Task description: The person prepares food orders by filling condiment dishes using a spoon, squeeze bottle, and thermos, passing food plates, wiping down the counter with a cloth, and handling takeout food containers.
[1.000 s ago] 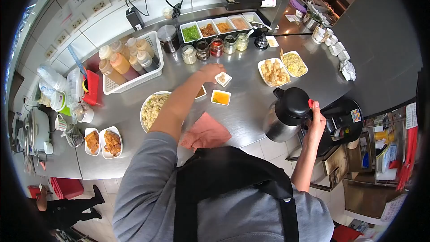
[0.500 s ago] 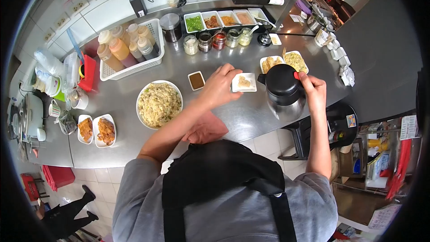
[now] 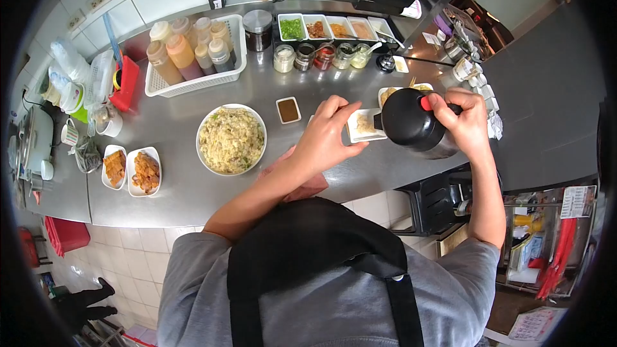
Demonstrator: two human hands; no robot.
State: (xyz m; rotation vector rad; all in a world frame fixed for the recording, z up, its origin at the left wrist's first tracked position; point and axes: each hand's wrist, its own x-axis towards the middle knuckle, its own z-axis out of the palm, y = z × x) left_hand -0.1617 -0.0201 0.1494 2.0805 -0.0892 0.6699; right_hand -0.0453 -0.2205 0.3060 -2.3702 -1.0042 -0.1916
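My right hand [image 3: 459,119] is closed on the handle of a vacuum jug [image 3: 411,122] with a black lid and steel body, its thumb at the red button. The jug tips left, its spout over a small white square dish [image 3: 366,126] with pale minced stuff in it. Whether liquid flows is not visible. My left hand [image 3: 331,130] has its fingers and thumb around opposite edges of that dish. Left of this hand sits a dish of brown sauce [image 3: 288,110], then a bowl of fried rice [image 3: 231,139].
A white basket [image 3: 196,83] of squeeze bottles stands at the back left, with several spice jars [image 3: 324,58] and topping trays [image 3: 315,27] to its right. Two dishes of fried food [image 3: 145,173] lie front left. Behind the jug is a partly hidden dish [image 3: 422,88].
The jug has tilted from near upright, its spout now over the small dish. My left hand and the dish have shifted slightly right and nearer me. The camera view has shifted too.
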